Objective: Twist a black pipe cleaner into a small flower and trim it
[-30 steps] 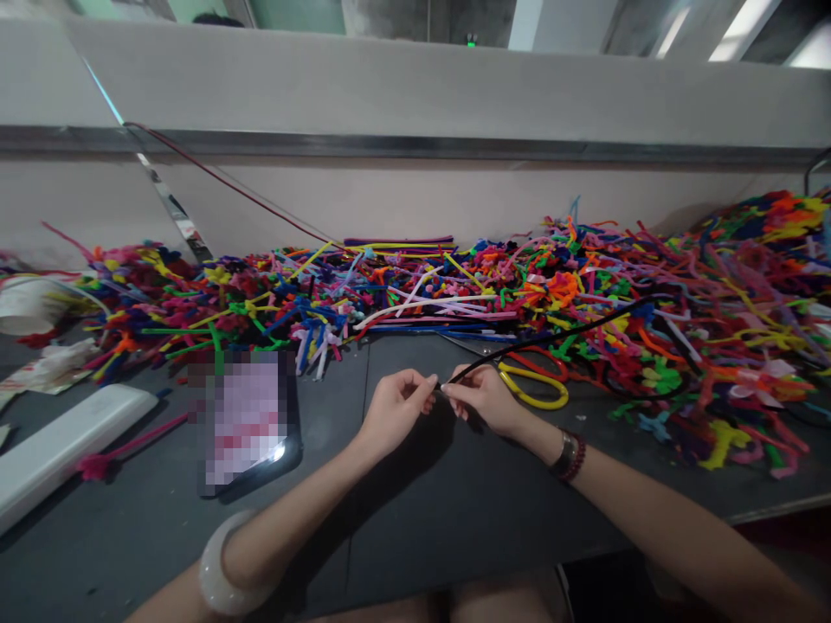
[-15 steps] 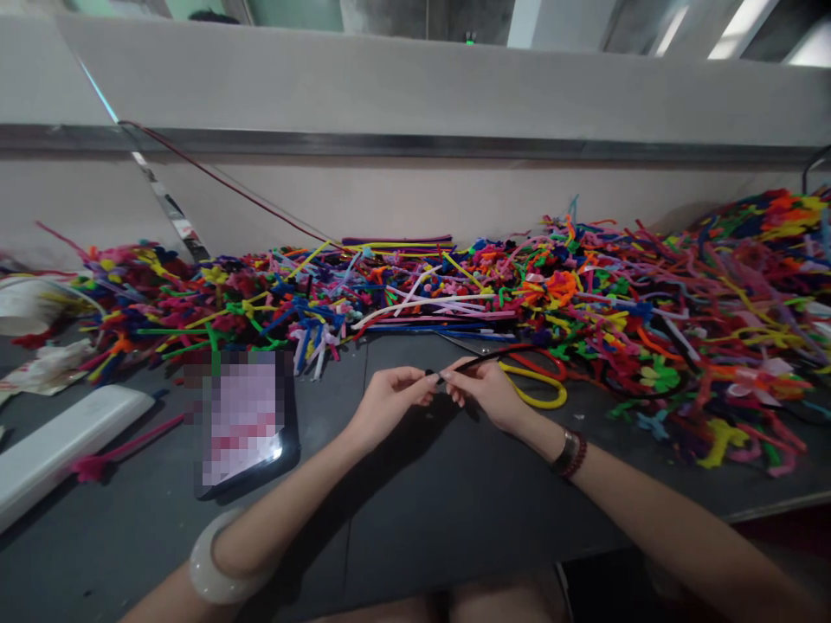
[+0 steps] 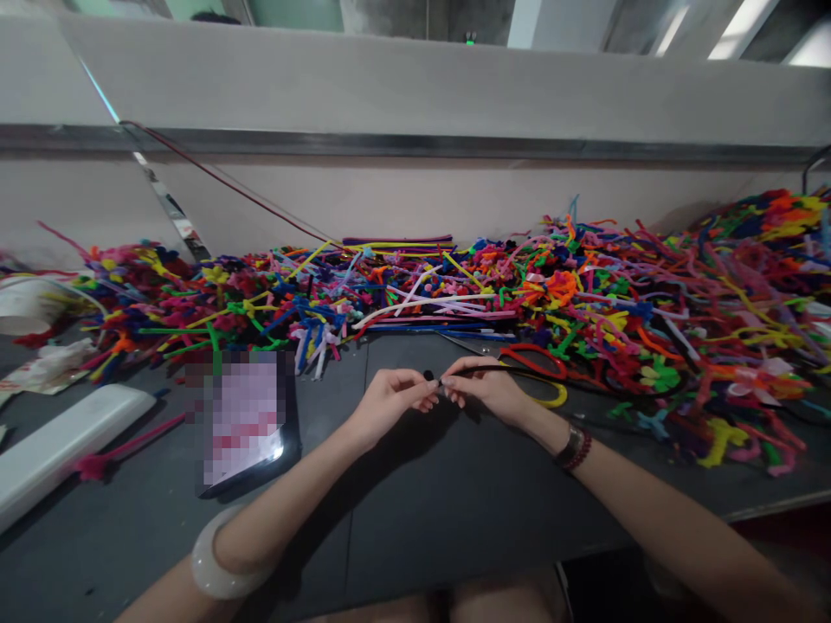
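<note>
Near the middle of the dark table, my left hand point(image 3: 396, 402) pinches the end of a black pipe cleaner point(image 3: 538, 372), where a small dark loop or tip shows above the fingertips. Close beside it, my right hand point(image 3: 484, 391) grips the same black stem with thumb and fingers. The rest of the stem runs off to the right over scissors with red and yellow handles point(image 3: 551, 396). The fingertips of both hands nearly touch, and they partly hide the held end.
A long heap of colourful pipe cleaners point(image 3: 447, 285) lines the wall. To the left lie a tablet or phone point(image 3: 292, 415), a white elongated case point(image 3: 71, 450) and a pink stem flower point(image 3: 91, 467). The table edge point(image 3: 779, 504) is at the lower right.
The black stem's free length has swung lower, towards me, and now crosses the scissor handles differently. My right hand has turned slightly; my left hand has barely moved.
</note>
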`<action>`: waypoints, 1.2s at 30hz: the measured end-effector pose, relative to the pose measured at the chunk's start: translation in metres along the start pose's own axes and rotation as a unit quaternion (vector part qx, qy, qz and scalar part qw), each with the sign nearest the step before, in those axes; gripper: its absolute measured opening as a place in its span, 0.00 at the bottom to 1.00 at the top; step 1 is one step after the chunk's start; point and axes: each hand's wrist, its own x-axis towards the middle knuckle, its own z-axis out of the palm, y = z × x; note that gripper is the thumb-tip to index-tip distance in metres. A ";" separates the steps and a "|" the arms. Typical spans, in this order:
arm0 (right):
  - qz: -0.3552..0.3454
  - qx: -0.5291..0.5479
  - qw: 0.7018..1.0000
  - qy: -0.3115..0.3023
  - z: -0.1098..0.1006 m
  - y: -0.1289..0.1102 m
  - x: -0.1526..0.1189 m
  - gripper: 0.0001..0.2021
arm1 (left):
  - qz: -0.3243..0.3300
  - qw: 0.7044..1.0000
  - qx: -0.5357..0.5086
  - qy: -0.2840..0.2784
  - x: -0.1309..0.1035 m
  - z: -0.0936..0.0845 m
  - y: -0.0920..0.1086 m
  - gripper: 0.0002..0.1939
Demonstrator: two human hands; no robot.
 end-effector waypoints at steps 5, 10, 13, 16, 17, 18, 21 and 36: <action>0.035 0.010 0.999 -0.021 -0.002 0.000 0.003 0.12 | -0.019 0.998 0.030 -0.046 -0.003 0.002 0.003 0.11; 0.047 0.001 0.998 -0.043 -0.002 0.003 0.004 0.12 | -0.027 0.996 0.040 -0.078 -0.004 0.002 0.003 0.12; 0.048 0.007 0.997 -0.056 -0.005 0.002 0.004 0.11 | -0.024 0.996 0.040 -0.072 -0.003 0.002 0.003 0.11; 0.086 0.018 0.992 -0.090 -0.012 -0.001 0.004 0.10 | -0.012 0.997 0.043 -0.055 -0.003 0.002 0.003 0.10; 0.112 0.023 0.987 -0.112 -0.015 -0.002 0.004 0.10 | -0.009 0.998 0.044 -0.051 -0.003 0.002 0.003 0.10; 0.140 0.032 0.980 -0.134 -0.018 -0.003 0.004 0.10 | -0.007 0.998 0.045 -0.049 -0.003 0.002 0.004 0.10; 0.210 0.087 0.961 -0.161 -0.024 -0.002 0.004 0.08 | -0.009 0.997 0.048 -0.052 -0.003 0.002 0.005 0.10; 0.335 0.324 0.848 -0.253 -0.031 0.004 0.008 0.09 | -0.021 0.995 0.049 -0.079 -0.004 0.002 0.004 0.12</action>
